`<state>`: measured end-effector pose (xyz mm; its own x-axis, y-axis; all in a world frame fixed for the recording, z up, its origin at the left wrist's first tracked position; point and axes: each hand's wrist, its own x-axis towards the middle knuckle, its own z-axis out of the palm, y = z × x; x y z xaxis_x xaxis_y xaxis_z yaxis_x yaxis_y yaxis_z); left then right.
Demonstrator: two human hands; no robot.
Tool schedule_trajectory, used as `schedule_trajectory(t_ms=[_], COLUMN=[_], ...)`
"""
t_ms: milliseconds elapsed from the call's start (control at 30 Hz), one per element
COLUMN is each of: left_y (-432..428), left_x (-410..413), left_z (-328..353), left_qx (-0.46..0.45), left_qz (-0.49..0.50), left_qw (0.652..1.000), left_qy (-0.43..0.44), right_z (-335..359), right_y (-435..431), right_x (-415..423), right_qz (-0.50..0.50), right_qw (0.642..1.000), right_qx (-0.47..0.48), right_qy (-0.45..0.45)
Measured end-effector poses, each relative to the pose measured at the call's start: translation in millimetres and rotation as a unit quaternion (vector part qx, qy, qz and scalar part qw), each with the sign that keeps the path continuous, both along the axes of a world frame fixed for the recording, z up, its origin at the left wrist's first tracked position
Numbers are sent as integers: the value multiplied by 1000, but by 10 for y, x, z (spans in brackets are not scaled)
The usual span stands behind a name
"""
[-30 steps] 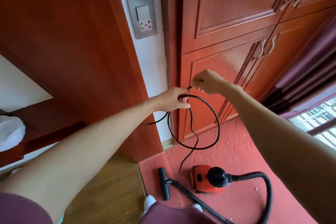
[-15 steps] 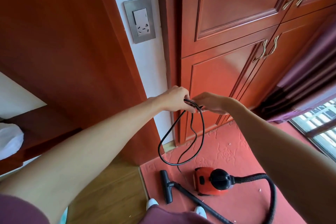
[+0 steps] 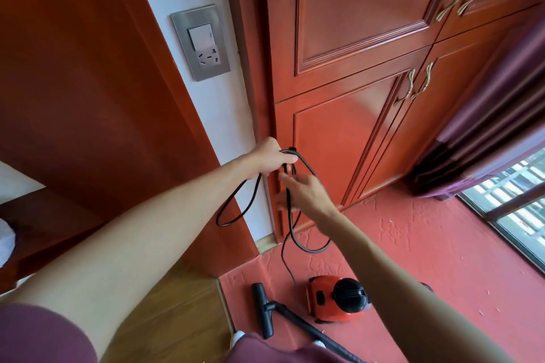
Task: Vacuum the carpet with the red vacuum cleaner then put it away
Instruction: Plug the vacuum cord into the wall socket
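Note:
The small red vacuum cleaner [image 3: 333, 300] with a black top sits on the red carpet [image 3: 413, 259] below my arms. Its black floor nozzle [image 3: 262, 309] lies to its left, joined to a black tube. The black power cord [image 3: 306, 174] runs up from the vacuum and hangs in loops. My left hand [image 3: 269, 158] is shut on the top of the loops in front of the cabinet. Just below it, my right hand [image 3: 303, 191] has its fingers spread around the hanging cord and is blurred.
A wall socket plate [image 3: 200, 41] is set in the white wall strip, with nothing plugged in. Red wooden cabinet doors [image 3: 354, 141] with brass handles stand ahead. A purple curtain [image 3: 486, 141] and a window [image 3: 519, 203] are at the right. Wood floor [image 3: 177, 312] lies at the left.
My right hand has let go at the top of the loops and dropped lower along the cord. The left hand keeps the coil, which now hangs in more loops.

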<state>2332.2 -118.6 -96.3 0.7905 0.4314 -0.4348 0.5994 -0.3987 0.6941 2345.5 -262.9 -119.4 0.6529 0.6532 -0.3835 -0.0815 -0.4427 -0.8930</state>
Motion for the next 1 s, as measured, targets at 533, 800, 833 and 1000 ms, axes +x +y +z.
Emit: schedule_trajectory(t_ms=[533,800,833,1000], left_y=[200,-97,-168,-432], left_x=[-427,-330,-302,-239], left_z=[-367,-166,-112,162], left_qx=[135,34,11,-97], left_qz=[-41,-73,-73,-86], left_qw=[983,997,997,981], left_qy=[113,-1,-33,-142], right_z=[1139,1423,1463,1593], right_y=[-522,-282,-220,91], right_x=[972,875,832,515], right_qz=[115,146,154,114], right_qw=[972,913,908,921], right_qx=[195,373,379,365], right_qy=[-62,81,91,70])
